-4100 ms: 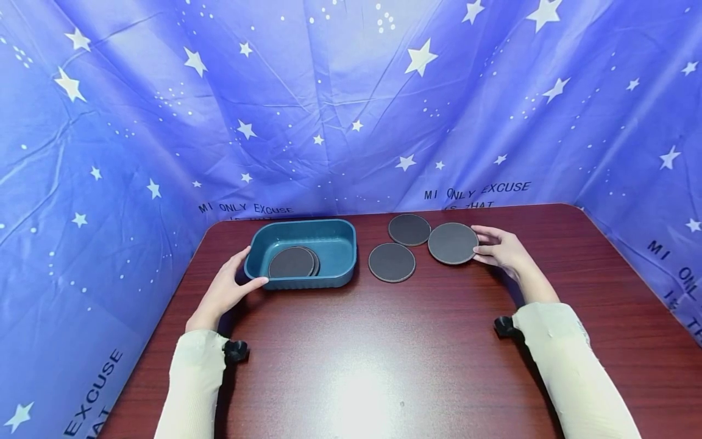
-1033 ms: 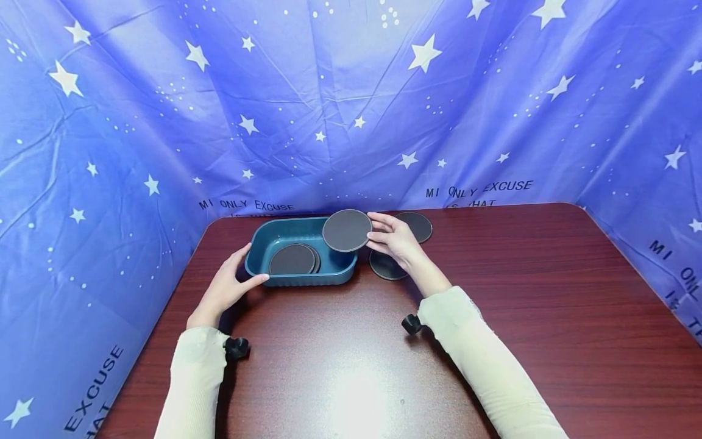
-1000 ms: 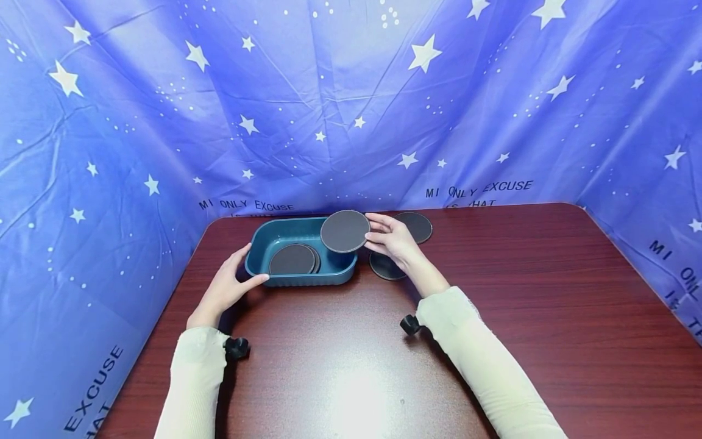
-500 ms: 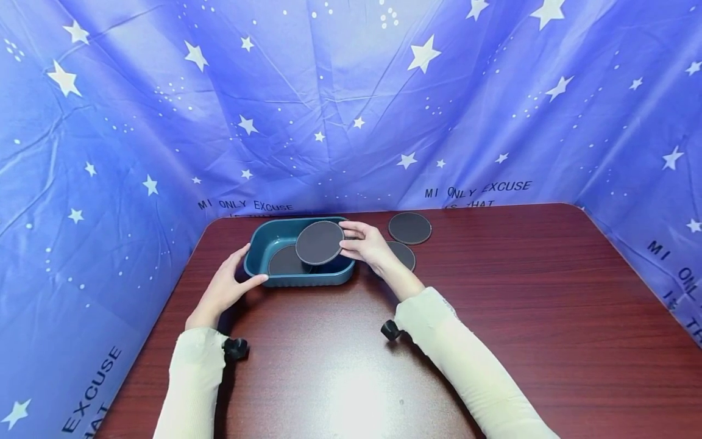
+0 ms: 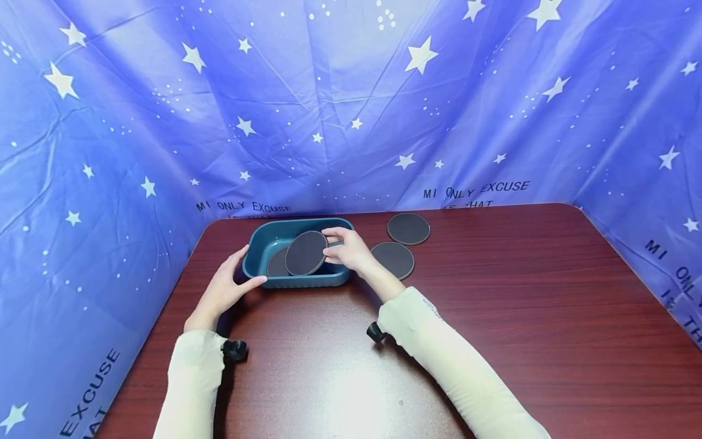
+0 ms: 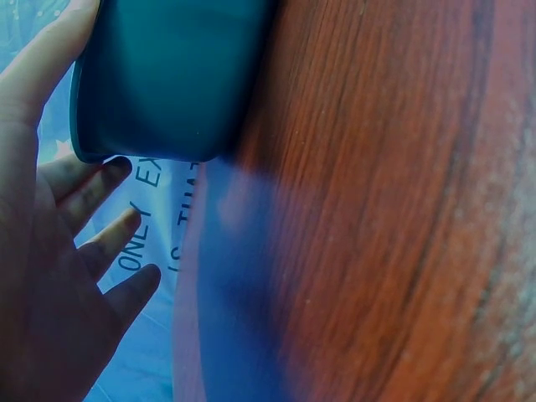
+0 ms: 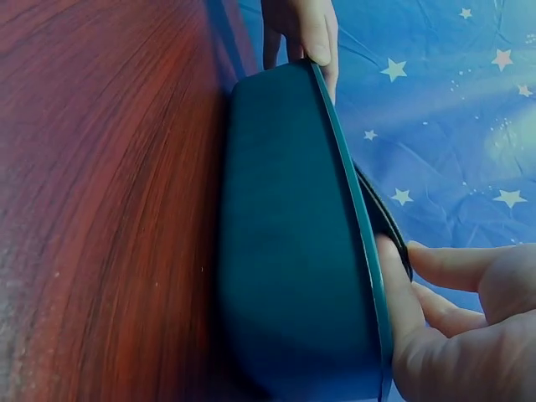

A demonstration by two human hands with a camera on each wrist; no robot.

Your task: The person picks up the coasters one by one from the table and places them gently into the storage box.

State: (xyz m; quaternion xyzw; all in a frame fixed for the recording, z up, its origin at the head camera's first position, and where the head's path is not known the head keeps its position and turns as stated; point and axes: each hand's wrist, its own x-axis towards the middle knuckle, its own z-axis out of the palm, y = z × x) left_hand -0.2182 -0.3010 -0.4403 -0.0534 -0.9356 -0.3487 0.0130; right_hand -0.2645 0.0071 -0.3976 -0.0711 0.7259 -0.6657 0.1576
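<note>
In the head view my right hand (image 5: 351,250) pinches the edge of a round dark coaster (image 5: 306,253) with a stitched rim. It holds this coaster tilted inside a teal plastic bin (image 5: 307,281), over another coaster (image 5: 276,263) lying there. The right wrist view shows the right fingers dipping past the rim of the bin (image 7: 293,226), with the held coaster (image 7: 383,216) mostly hidden behind the wall. My left hand (image 5: 222,289) rests at the bin's left front corner, thumb on the rim. In the left wrist view its fingers (image 6: 121,297) are spread and fairly straight beside the bin's end.
Two more coasters lie on the dark red wooden table (image 5: 493,292) right of the bin: one at the back (image 5: 408,228), one nearer (image 5: 392,260), partly behind the right forearm. A blue star-printed curtain (image 5: 351,110) stands around the table's back and sides.
The right hand has carried its coaster left from the table's right side, over the bin's right wall, then down into the bin, where it now tilts. The left hand has stayed at the bin's corner.
</note>
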